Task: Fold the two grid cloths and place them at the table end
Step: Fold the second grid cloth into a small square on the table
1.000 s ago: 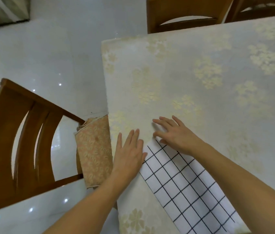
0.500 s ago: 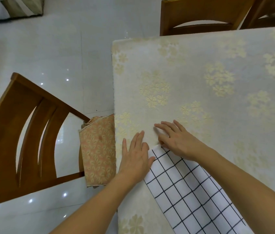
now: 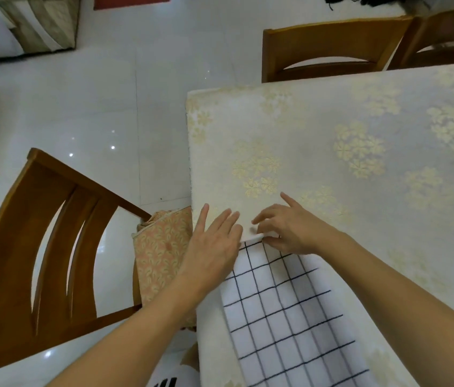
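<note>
One white cloth with a black grid (image 3: 290,311) lies along the near left part of the table (image 3: 332,129), running from the bottom edge up to my hands. My left hand (image 3: 214,244) lies flat with straight fingers on the cloth's far left corner and the tablecloth beside it. My right hand (image 3: 290,230) is at the cloth's far edge; its thumb and curled fingers pinch that edge while the index finger points out. A second grid cloth is not in view.
The table's left end is just left of my left hand. A wooden chair (image 3: 39,247) with a floral cushion (image 3: 161,252) stands against that end. Two more wooden chairs (image 3: 332,46) stand at the far side. The floor is white tile.
Both hands stay at the cloth's far end. My right hand has gone from lying flat to curling its fingers round the edge. The view has tilted, showing more floor and the far chairs.
</note>
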The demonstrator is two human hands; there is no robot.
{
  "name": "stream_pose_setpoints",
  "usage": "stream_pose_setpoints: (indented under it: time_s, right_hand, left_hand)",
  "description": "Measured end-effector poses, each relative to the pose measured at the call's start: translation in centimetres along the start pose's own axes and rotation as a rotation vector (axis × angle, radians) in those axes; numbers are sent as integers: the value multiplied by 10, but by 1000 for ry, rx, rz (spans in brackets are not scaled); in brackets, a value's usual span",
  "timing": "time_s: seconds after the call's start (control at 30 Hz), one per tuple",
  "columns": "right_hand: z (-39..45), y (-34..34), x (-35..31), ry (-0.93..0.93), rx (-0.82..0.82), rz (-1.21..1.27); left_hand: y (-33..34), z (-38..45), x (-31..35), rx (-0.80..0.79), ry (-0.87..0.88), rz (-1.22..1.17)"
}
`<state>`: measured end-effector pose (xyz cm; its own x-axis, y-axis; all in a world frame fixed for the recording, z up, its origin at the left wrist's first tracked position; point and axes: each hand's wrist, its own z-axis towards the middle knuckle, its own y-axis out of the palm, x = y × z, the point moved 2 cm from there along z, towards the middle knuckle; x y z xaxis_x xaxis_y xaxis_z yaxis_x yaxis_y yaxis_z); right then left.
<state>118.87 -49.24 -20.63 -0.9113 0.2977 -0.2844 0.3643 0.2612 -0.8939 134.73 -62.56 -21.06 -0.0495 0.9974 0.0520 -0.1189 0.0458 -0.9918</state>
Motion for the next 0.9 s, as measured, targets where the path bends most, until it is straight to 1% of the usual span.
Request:
stream_pose_setpoints:
  time_s: [0.13,0.27,0.37,0.47,0.6,0.77,0.9]
  right_hand:
    - [14,-33,-6,16,113,-10]
    - [10,-65,-15,36,255,-18]
    - [-6,-80,-28,20,354,-52]
    - [-33,-83,-45,21,432,-97]
    - [-68,-56,-66,37,495,-133]
    - [-102,16,-82,140,587,-68]
    - [-120,76,-95,157,543,-1]
  left_hand:
    - [-24,19,-22,33,-36,74]
    - [-56,25,-30,110,-61,97]
    - [-76,19,-24,169,-77,67]
    - [-87,3,-9,183,-50,38]
    - [-83,-28,15,177,-58,3]
    - [-49,-75,45,132,-24,-107]
    - [-21,-105,61,87,-18,-138]
